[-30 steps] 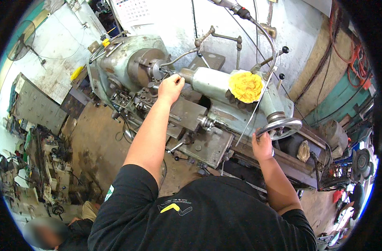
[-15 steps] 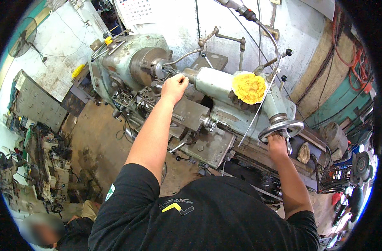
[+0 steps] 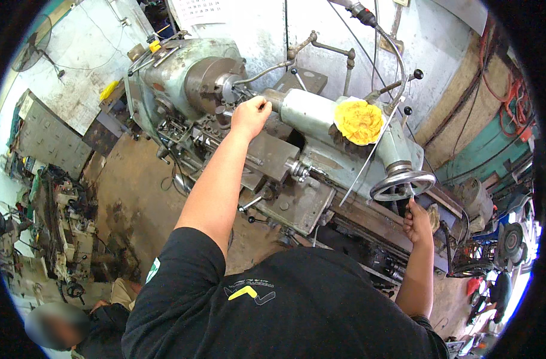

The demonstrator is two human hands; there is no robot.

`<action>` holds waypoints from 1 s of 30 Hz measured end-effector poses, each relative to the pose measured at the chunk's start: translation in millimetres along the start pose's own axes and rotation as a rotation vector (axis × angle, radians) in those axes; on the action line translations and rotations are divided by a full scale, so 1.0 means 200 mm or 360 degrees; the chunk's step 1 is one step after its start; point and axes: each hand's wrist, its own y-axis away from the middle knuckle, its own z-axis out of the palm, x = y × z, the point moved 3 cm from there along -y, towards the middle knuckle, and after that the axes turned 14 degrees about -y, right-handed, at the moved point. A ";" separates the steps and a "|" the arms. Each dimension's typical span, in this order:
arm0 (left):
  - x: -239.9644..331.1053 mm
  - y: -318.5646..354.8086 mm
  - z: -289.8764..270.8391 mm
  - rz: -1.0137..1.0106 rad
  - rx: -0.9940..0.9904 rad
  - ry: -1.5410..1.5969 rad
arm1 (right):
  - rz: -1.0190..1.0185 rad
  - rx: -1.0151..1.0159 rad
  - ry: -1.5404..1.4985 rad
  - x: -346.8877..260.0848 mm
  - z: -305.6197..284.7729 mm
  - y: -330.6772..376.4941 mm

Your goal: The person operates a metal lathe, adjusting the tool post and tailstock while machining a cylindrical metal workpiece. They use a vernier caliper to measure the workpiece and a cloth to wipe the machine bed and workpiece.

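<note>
We judge tailstock feed in progress. Left hand [image 3: 251, 115] rests clenched at the quill tip beside the lathe chuck [image 3: 210, 84]; contents not visible. Right hand [image 3: 417, 221] grips the tailstock handwheel [image 3: 402, 183] handle. Next req.: slow, even wheel turns w/ left hand kept off chuck.

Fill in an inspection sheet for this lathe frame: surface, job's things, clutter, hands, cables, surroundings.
Surface: greasy grey-green lathe, worn paint.
Job's things: chuck at left; tailstock at centre; tailstock handwheel at right.
Clutter: yellow rag lying on the tailstock.
Hands: left hand closed at the tailstock's front end near the chuck; right hand gripping the handwheel's handle from below.
Cables: hose arching above the machine; orange cords on the right wall.
Surroundings: stained floor, another person lower left.
</note>
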 end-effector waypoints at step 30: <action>-0.01 -0.01 0.01 -0.0008 -0.0035 -0.0027 | -0.0915 0.0294 0.0917 -0.36 0.05 0.13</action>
